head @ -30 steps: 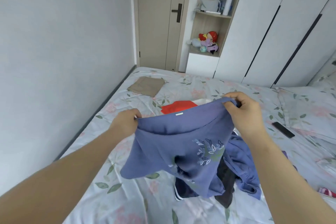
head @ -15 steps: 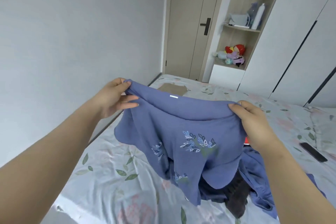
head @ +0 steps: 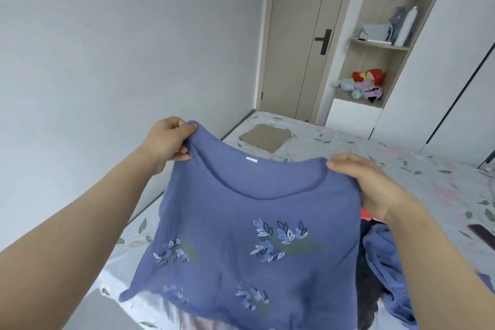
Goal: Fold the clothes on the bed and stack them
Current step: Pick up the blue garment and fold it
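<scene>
Left hand (head: 168,142) at ten o'clock and right hand (head: 367,182) at two pinch the shoulders of a blue embroidered top (head: 254,236), held spread above the bed (head: 401,158); it likely needs laying flat before folding.

blue top (head: 241,222), white-blue leaf embroidery | bedsheet (head: 428,182) pale, green-leaf floral print | folded garment (head: 263,136) at 12 o'clock, tan
</scene>
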`<action>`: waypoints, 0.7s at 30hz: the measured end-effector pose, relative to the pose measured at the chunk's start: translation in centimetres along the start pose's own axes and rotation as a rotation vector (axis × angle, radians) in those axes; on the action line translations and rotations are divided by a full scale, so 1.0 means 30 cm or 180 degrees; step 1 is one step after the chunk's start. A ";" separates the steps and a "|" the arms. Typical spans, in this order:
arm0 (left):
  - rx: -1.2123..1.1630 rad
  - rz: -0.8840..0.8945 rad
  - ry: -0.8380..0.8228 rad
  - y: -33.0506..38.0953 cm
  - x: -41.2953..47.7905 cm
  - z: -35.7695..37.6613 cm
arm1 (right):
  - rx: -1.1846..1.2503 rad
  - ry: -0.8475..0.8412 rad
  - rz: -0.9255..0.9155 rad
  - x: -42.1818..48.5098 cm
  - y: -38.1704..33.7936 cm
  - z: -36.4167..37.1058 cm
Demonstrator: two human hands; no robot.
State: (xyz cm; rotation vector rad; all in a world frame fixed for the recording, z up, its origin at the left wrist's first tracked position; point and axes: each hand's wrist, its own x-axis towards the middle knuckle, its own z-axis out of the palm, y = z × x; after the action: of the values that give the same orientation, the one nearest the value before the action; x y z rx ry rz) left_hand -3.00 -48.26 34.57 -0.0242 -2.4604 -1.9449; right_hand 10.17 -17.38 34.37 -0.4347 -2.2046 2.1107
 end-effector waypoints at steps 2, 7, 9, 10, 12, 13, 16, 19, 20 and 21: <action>0.0138 -0.0248 -0.0012 -0.083 0.026 0.016 | -0.0510 -0.0075 0.0191 0.034 0.068 0.007; 0.0385 -0.0746 0.0014 -0.292 0.125 0.059 | -0.1755 -0.0005 0.0333 0.169 0.266 0.045; 0.0430 -0.0908 0.0022 -0.371 0.185 0.078 | -0.1958 0.0186 0.0263 0.242 0.340 0.072; 0.0436 -0.0985 0.0022 -0.409 0.218 0.090 | -0.2040 0.0261 0.0220 0.278 0.374 0.088; 0.0448 -0.1133 -0.0002 -0.481 0.295 0.117 | -0.2199 0.0432 0.0188 0.363 0.444 0.115; 0.0496 -0.1195 -0.0028 -0.515 0.338 0.131 | -0.2247 0.0540 0.0223 0.408 0.478 0.127; 0.0767 -0.1357 -0.0232 -0.622 0.495 0.179 | -0.2117 0.0839 0.0661 0.564 0.566 0.174; 0.1012 -0.1441 -0.0516 -0.745 0.671 0.236 | -0.1351 0.1301 0.1207 0.738 0.646 0.242; 0.1054 -0.1452 -0.0592 -0.791 0.733 0.258 | -0.1193 0.1444 0.1320 0.800 0.677 0.262; 0.1082 -0.1478 -0.0665 -0.832 0.795 0.280 | -0.1164 0.1568 0.1363 0.863 0.707 0.278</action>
State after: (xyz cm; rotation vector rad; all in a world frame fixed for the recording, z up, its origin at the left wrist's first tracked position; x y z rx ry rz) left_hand -27.17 -45.64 8.67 0.3987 -3.1343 -1.6884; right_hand -13.18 -18.72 9.01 -1.3884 -2.3140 1.4840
